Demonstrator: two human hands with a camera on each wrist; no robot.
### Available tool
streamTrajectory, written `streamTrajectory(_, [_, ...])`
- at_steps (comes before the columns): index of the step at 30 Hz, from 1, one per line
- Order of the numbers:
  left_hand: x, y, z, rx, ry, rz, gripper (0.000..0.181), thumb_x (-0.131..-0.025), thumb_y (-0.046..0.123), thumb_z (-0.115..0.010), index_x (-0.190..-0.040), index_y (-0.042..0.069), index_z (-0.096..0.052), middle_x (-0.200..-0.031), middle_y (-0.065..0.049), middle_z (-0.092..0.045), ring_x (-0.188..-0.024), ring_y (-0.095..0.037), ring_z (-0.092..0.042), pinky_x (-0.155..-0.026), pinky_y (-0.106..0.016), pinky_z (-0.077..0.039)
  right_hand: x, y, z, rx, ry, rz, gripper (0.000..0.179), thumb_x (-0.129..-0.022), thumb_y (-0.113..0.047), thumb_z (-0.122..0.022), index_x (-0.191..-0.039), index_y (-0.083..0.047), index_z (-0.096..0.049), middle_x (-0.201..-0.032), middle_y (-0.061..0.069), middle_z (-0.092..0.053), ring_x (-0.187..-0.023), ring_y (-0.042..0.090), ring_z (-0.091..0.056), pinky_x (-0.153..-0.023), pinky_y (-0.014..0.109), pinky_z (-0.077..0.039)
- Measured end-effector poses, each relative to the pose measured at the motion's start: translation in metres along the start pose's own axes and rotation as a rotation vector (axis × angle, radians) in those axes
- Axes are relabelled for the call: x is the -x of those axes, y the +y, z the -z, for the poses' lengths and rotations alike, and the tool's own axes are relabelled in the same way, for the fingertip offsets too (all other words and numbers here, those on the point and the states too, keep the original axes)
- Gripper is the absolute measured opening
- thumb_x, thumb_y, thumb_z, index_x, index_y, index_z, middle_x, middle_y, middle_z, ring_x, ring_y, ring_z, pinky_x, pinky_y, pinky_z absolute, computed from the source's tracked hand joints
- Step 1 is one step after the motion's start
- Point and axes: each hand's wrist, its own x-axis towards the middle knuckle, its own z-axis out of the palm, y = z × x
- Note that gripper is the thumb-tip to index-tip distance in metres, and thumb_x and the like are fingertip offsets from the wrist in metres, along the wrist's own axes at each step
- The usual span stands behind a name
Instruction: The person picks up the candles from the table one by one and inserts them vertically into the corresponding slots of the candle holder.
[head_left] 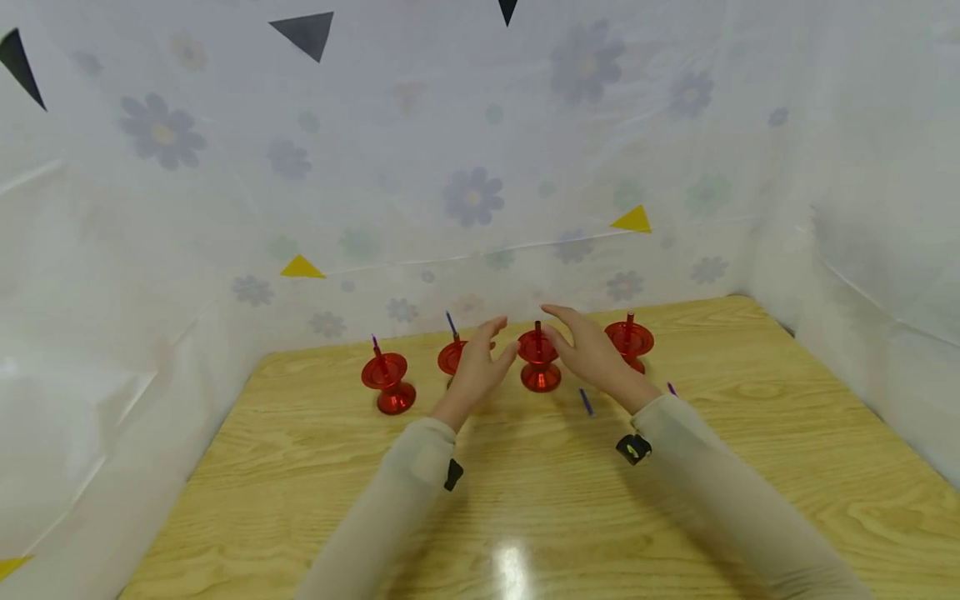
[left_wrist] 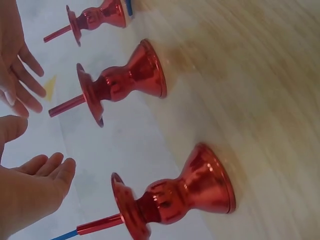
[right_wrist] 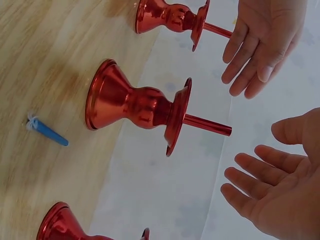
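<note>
Several shiny red metal candle holders stand upright in a row. My left hand (head_left: 480, 365) is raised with loosely bent, empty fingers, overlapping a holder (head_left: 450, 357) with a blue candle (head_left: 451, 323) in its tube. Opposite it, my right hand (head_left: 592, 350) hovers with fingers spread, palm turned toward the left. Between the hands stands a holder (head_left: 541, 379) whose tube holds no candle. In the right wrist view, the right hand (right_wrist: 280, 185) and left hand (right_wrist: 265, 45) are both apart from that holder (right_wrist: 145, 107). A short blue candle (right_wrist: 50, 132) lies on the table near its base.
At the left end, a red holder (head_left: 395, 398) carries a purple candle (head_left: 376, 342). Another holder (head_left: 630, 337) at the right is partly behind the right hand. A purple candle (head_left: 672, 389) shows beside the right sleeve. Flowered sheeting (head_left: 472, 200) hangs behind the wooden table (head_left: 525, 500).
</note>
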Motion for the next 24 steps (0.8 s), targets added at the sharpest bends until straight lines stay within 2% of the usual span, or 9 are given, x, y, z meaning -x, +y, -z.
streamTrajectory(8, [-0.010, -0.006, -0.013, 0.020, -0.080, 0.059, 0.062, -0.099, 0.030, -0.055, -0.151, 0.007, -0.031, -0.152, -0.012, -0.035, -0.135, -0.034, -0.038, -0.106, -0.045, -0.038, 0.009, 0.010, 0.003, -0.004, 0.001, -0.027, 0.048, -0.103, -0.020, -0.048, -0.145, 0.000, -0.039, -0.147, 0.022, -0.039, -0.134, 0.041, -0.036, -0.107, 0.058, -0.032])
streamTrajectory(12, [-0.015, -0.009, -0.021, 0.038, -0.117, 0.112, 0.065, -0.098, 0.034, -0.056, -0.152, 0.011, -0.028, -0.155, -0.009, -0.030, -0.136, -0.036, -0.037, -0.108, -0.047, -0.036, 0.012, 0.014, 0.004, -0.002, 0.003, -0.030, 0.047, -0.103, -0.019, -0.048, -0.144, 0.002, -0.040, -0.146, 0.024, -0.040, -0.133, 0.042, -0.038, -0.106, 0.058, -0.033])
streamTrajectory(15, [-0.018, -0.011, -0.026, 0.033, -0.135, 0.141, 0.067, -0.098, 0.035, -0.057, -0.153, 0.012, -0.027, -0.156, -0.008, -0.028, -0.139, -0.033, -0.032, -0.110, -0.048, -0.032, 0.014, 0.017, 0.003, 0.005, 0.005, -0.028, 0.047, -0.103, -0.019, -0.048, -0.144, 0.002, -0.040, -0.145, 0.025, -0.041, -0.130, 0.043, -0.040, -0.104, 0.059, -0.034])
streamTrajectory(19, [-0.020, -0.013, -0.030, 0.011, -0.150, 0.153, 0.069, -0.097, 0.035, -0.058, -0.153, 0.010, -0.026, -0.156, -0.009, -0.027, -0.143, -0.027, -0.026, -0.113, -0.046, -0.027, 0.017, 0.023, 0.002, 0.005, -0.001, -0.034, 0.048, -0.103, -0.019, -0.047, -0.145, 0.001, -0.039, -0.144, 0.026, -0.041, -0.128, 0.044, -0.042, -0.103, 0.059, -0.035])
streamTrajectory(24, [-0.022, -0.016, -0.033, -0.018, -0.167, 0.154, 0.072, -0.096, 0.036, -0.059, -0.153, 0.008, -0.025, -0.155, -0.010, -0.029, -0.142, -0.027, -0.027, -0.113, -0.045, -0.027, 0.021, 0.030, 0.000, 0.008, -0.013, -0.046, 0.048, -0.103, -0.020, -0.046, -0.146, 0.001, -0.038, -0.144, 0.027, -0.041, -0.130, 0.044, -0.040, -0.103, 0.060, -0.034])
